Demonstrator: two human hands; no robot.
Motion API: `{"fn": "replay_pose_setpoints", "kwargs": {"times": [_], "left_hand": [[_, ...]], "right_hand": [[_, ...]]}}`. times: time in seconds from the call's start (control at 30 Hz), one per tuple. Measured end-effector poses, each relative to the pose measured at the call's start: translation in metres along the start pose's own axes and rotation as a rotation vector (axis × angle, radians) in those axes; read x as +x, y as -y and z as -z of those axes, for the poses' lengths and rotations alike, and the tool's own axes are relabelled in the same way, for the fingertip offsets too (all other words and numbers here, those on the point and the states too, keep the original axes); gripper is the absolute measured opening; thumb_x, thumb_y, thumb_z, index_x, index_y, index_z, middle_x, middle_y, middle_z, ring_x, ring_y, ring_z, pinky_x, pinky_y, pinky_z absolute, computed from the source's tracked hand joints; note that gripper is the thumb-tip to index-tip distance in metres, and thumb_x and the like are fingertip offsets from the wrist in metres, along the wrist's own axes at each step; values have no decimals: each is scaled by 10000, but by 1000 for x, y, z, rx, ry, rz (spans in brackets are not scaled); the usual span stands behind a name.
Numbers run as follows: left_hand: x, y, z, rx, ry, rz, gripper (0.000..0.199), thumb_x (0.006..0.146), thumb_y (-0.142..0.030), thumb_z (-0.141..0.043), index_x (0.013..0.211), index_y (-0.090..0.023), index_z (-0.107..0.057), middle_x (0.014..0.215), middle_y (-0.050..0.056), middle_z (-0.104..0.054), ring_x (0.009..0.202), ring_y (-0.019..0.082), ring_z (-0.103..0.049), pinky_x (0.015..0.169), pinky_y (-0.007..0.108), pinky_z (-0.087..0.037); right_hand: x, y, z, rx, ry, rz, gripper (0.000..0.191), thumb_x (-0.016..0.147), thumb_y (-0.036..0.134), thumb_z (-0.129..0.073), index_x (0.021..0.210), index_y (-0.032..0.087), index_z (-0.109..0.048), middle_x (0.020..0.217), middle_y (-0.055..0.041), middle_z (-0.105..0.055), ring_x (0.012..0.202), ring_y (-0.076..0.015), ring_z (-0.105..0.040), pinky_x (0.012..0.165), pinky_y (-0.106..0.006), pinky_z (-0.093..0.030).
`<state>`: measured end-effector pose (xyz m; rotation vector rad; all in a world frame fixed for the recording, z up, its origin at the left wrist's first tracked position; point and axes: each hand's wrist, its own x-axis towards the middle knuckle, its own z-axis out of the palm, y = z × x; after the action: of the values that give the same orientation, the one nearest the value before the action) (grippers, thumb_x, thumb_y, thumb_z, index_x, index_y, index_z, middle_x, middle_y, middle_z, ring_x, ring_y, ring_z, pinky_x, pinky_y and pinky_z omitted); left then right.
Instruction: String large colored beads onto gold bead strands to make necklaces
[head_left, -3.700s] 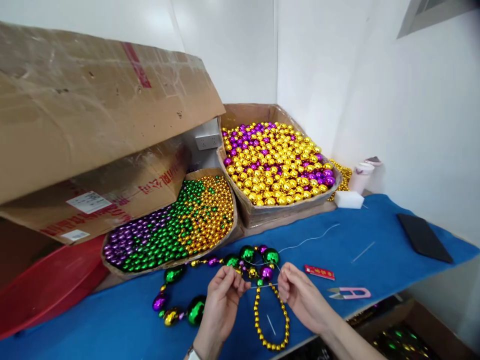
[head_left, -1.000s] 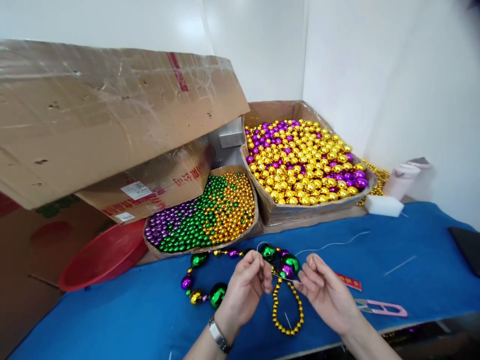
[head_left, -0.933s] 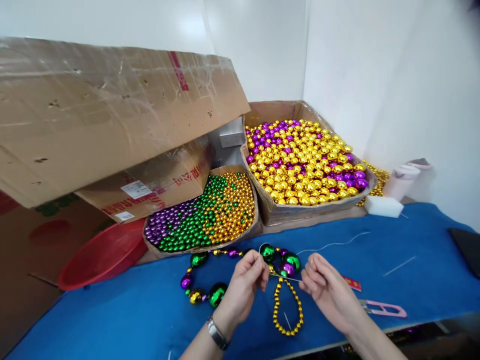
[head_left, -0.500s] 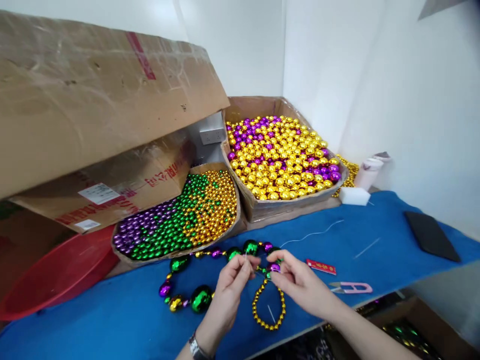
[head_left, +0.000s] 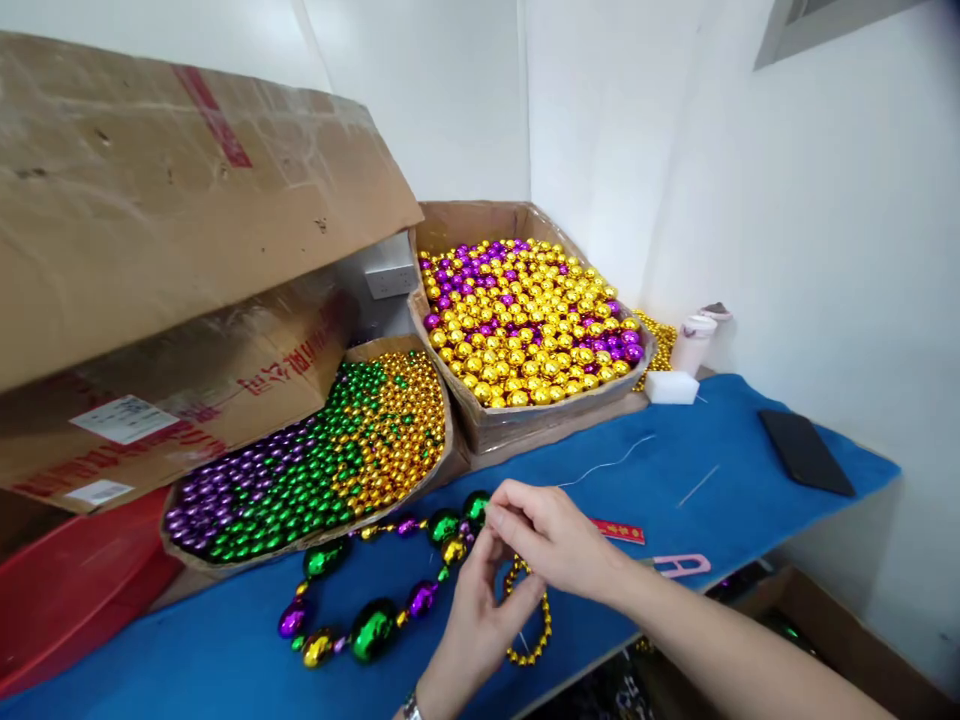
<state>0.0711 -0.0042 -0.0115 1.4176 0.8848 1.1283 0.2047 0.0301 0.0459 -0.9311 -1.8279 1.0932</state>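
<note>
My left hand [head_left: 484, 600] and my right hand [head_left: 559, 535] meet at the fingertips over the blue cloth. Both are closed in a pinch around a fine thread, which showed between them a moment ago; the fingers now mostly hide it. Just left of them lies a large bead necklace [head_left: 373, 630] of green, purple and gold beads in a loop, one end running up to my fingers. Beneath my hands, a small ring of gold beads [head_left: 546, 625] is partly covered by them.
Cardboard boxes hold small mixed beads [head_left: 315, 480] and larger gold and purple beads [head_left: 536, 330]. A red basin [head_left: 82, 590] stands at left. To the right are pink-handled snips [head_left: 684, 566], a red packet [head_left: 621, 532], a white block [head_left: 671, 388] and a dark flat object [head_left: 804, 452].
My hands have come together; the right has moved left over the left fingertips. The view has turned slightly right, so the boxes and necklace appear further left.
</note>
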Motion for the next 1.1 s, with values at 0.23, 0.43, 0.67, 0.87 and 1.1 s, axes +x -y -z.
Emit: {"fn": "replay_pose_setpoints", "kwargs": {"times": [0.23,0.43,0.67,0.87,1.1], "left_hand": [[8,21,14,157,-170,4,410,828,-267,-583,1201,-242,-414,1025,64,-653,986,211,-608,885,348,-461],[17,34,23,415,71,-30,179,790,-304,-612,936,-212,-658,1062,87,-638,1032,251,-582,908,363,-460],[24,51,20,346,-55,54,269,760,-338,-641,994,-205,-655,1095,90,-625,1054,268,-572,943,411,-439],[23,43,22,89,-127,148,315,736,-293,-686,1036,-210,-637,1126,80,-640,1071,243,-570,945,357,-438],[18,25,25,-4,-90,89,386,724,-225,-700,1103,-232,-626,1189,86,-580,955,204,-598,853,307,-489]], "right_hand": [[25,-33,-8,247,-238,-159,315,928,450,-325,866,193,-496,513,79,-427,440,-69,-421,456,-170,-358],[14,-74,7,274,-316,-256,517,868,656,-217,864,193,-446,547,92,-361,453,-83,-500,486,-216,-463],[-77,-97,84,-208,-162,-243,294,871,461,-495,1033,232,-583,1031,-64,-575,901,-189,-563,800,-344,-445],[-148,-139,116,-582,3,-254,201,864,300,-517,1000,247,-655,971,-96,-619,894,-266,-518,843,-459,-376],[-145,-146,99,-645,3,-215,303,943,238,-295,1054,213,-576,932,-94,-616,865,-223,-572,774,-356,-455]]}}
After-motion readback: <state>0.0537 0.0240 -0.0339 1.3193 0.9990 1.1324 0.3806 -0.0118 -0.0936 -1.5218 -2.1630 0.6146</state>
